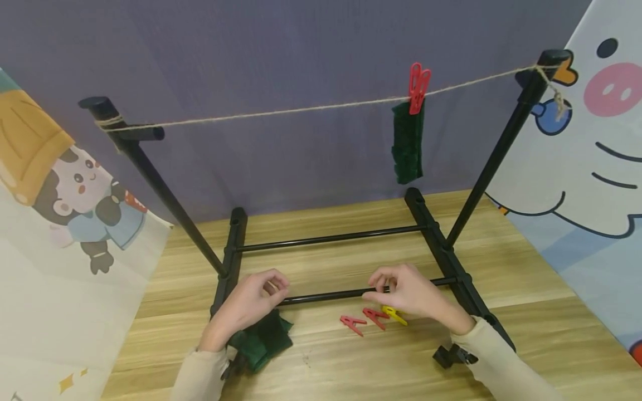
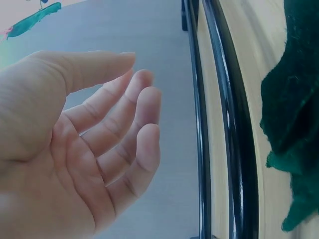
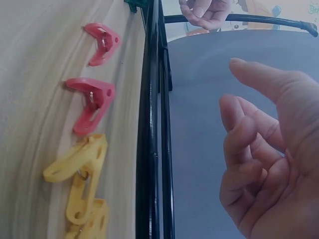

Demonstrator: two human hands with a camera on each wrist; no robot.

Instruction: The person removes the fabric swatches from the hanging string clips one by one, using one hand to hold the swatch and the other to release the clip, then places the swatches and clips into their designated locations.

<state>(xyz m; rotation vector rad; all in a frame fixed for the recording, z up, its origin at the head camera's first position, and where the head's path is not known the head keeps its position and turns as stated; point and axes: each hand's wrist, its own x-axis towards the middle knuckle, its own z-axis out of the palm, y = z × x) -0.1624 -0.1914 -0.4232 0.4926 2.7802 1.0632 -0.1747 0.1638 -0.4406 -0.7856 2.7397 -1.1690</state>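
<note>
My left hand (image 1: 256,298), fingers loosely bent and holding nothing, hovers above a crumpled dark green cloth (image 1: 263,340) on the table. In the left wrist view the cloth (image 2: 294,94) lies beyond the black bars. My right hand (image 1: 406,291) is also bare, its fingers curved with a gap to the thumb. Close below it lie two red clothespins (image 3: 103,44) and a yellow clothespin (image 3: 79,174), with part of a second yellow one at the right wrist view's lower edge. Another green cloth (image 1: 408,142) hangs from the string (image 1: 251,115) by red clothespins (image 1: 418,89).
A black tube frame stands on the wooden table (image 1: 326,362), its left post (image 1: 170,200) and right post (image 1: 496,156) carrying the string. Two low crossbars (image 1: 331,239) join its feet. Behind rises a grey-purple panel (image 1: 301,167), with cartoon-printed sheets at both sides.
</note>
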